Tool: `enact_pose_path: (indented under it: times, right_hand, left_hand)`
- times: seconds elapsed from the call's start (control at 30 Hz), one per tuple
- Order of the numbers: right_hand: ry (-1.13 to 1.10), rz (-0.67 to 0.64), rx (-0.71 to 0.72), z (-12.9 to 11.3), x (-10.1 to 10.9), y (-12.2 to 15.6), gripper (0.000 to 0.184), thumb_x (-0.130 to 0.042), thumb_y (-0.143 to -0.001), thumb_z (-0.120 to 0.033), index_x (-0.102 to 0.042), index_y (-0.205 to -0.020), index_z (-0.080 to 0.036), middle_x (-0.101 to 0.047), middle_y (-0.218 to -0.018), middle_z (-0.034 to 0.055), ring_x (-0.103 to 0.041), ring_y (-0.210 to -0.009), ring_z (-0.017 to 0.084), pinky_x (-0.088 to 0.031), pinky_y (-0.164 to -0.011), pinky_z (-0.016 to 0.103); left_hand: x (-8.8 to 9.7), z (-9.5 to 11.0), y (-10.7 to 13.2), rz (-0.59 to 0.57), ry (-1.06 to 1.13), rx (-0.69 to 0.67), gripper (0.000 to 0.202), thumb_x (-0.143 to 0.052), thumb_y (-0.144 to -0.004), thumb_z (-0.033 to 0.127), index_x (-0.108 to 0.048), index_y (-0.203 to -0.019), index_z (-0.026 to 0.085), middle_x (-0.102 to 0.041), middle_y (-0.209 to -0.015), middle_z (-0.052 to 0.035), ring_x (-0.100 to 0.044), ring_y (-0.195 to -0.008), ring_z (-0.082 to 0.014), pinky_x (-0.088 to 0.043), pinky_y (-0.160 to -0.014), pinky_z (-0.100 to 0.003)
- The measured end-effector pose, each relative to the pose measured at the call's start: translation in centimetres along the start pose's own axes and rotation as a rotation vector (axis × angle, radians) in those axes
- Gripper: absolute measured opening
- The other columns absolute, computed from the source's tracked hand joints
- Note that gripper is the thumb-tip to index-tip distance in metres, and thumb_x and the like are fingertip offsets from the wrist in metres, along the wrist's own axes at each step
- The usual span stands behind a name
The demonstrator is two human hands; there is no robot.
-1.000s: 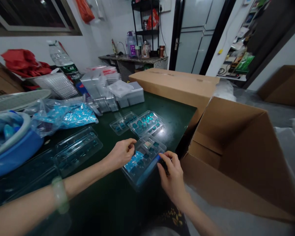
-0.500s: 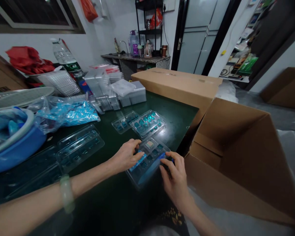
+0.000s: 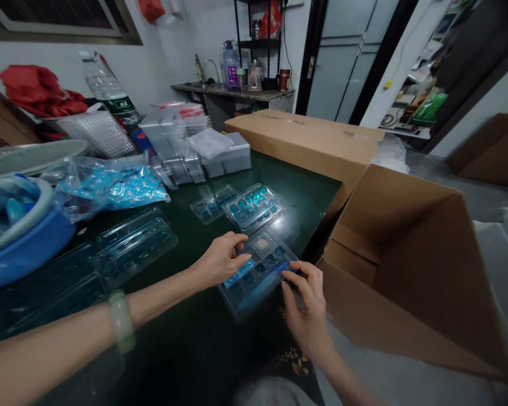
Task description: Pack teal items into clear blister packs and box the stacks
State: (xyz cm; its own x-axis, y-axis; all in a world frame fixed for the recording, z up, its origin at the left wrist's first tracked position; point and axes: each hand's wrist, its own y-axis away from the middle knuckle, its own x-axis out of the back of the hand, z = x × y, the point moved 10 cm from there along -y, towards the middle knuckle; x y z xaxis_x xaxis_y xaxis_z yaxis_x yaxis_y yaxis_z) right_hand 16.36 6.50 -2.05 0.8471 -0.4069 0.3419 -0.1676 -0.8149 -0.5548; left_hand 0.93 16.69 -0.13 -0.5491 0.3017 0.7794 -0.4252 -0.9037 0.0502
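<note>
While a pale green bangle (image 3: pixel 122 321) sits on the near forearm, left hand (image 3: pixel 222 259) is over the left edge of a clear compartment tray (image 3: pixel 249 299), fingers curled, thumb tip at a blue packet (image 3: pixel 240 272); grip on it, cannot tell. Right hand (image 3: pixel 307 301) has bent fingers at the tray's right edge, fingertips meeting a blue piece (image 3: pixel 281 268) there; pinched or just touched, cannot tell. Tray lies tilted to the view on a dark green table (image 3: pixel 307 183), between both hands, with a beige square piece (image 3: pixel 262 245) in a far compartment and dark-looking pockets beside it. Open cardboard box (image 3: pixel 406 270) just right of the table. Left side: blue basin (image 3: pixel 38 248) with blue contents, and clear trays (image 3: pixel 138 248) lying nearer the middle. Beyond the worked tray, a tray of teal pieces (image 3: pixel 254 206), another clear tray (image 3: pixel 211 204) just left of it. Farther: bag of blue packets (image 3: pixel 131 186), piled clear plastic boxes (image 3: pixel 175 138), bottle (image 3: pixel 110 90), closed cardboard box (image 3: pixel 305 135) past the table edge. Back: counter (image 3: pixel 275 97) with kettle (image 3: pixel 255 76) and purple-labelled jug (image 3: pixel 230 65), then glass-panelled door (image 3: pixel 338 62).
</note>
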Motion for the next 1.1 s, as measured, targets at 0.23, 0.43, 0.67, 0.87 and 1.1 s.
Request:
enact_pose_path:
  times: [0.23, 0.43, 0.67, 0.87, 1.1]
  right_hand:
    - [-0.065, -0.017, -0.017, -0.2, -0.6, 1.2, 0.024, -0.045, -0.081, -0.011, -0.055, -0.099, -0.022, -0.046, -0.108, 0.0101, -0.046, -0.102, 0.023, -0.042, -0.083, 0.045]
    - [-0.061, 0.102, -0.025, -0.2, 0.6, 1.2, 0.025, -0.048, -0.079, -0.011, -0.055, -0.101, -0.021, -0.043, -0.113, 0.0100, -0.046, -0.103, 0.023, -0.041, -0.085, 0.045]
    - [-0.017, 0.010, -0.109, 1.5, 0.2, 1.5, 0.036, -0.044, -0.081, -0.011, -0.047, -0.115, -0.020, -0.040, -0.119, 0.0110, -0.039, -0.112, 0.022, -0.035, -0.094, 0.045]
    - [-0.011, -0.001, -0.101, 2.2, -1.0, 1.7, 0.038, -0.043, -0.080, -0.010, -0.045, -0.117, -0.020, -0.040, -0.119, 0.0107, -0.040, -0.112, 0.022, -0.036, -0.093, 0.043]
    - [0.039, -0.100, 0.036, 1.9, -1.5, 0.2, 0.037, -0.038, -0.079, -0.005, -0.052, -0.109, -0.022, -0.044, -0.117, 0.0099, -0.043, -0.107, 0.021, -0.040, -0.087, 0.040]
  left_hand:
    - [-0.4, 1.1, -0.4, -0.011, 0.004, -0.096, 0.033, -0.050, -0.075, 0.031, -0.058, -0.106, 0.019, -0.053, -0.084, -0.0041, -0.047, -0.061, -0.0117, -0.039, -0.056, -0.025]
    - [-1.0, -0.2, -1.7, -0.041, -0.071, -0.074, 0.030, -0.048, -0.076, 0.029, -0.061, -0.101, 0.017, -0.055, -0.081, -0.0044, -0.049, -0.065, -0.0140, -0.039, -0.062, -0.026]
    - [-0.7, 1.2, -1.1, -0.071, -0.214, -0.070, 0.048, -0.042, -0.078, 0.047, -0.052, -0.115, 0.017, -0.053, -0.099, -0.0103, -0.050, -0.087, -0.0227, -0.040, -0.074, -0.034]
    - [-4.3, 3.2, 1.3, -0.232, -0.426, -0.168, 0.087, -0.054, -0.059, 0.065, -0.024, -0.133, 0.032, -0.022, -0.138, -0.0138, -0.020, -0.121, -0.0422, -0.024, -0.087, -0.058]
    - [-5.0, 1.8, 3.0, -0.146, -0.577, -0.135, 0.082, -0.056, -0.063, 0.053, -0.018, -0.134, 0.036, -0.008, -0.143, -0.0100, -0.024, -0.119, -0.0392, -0.029, -0.085, -0.053]
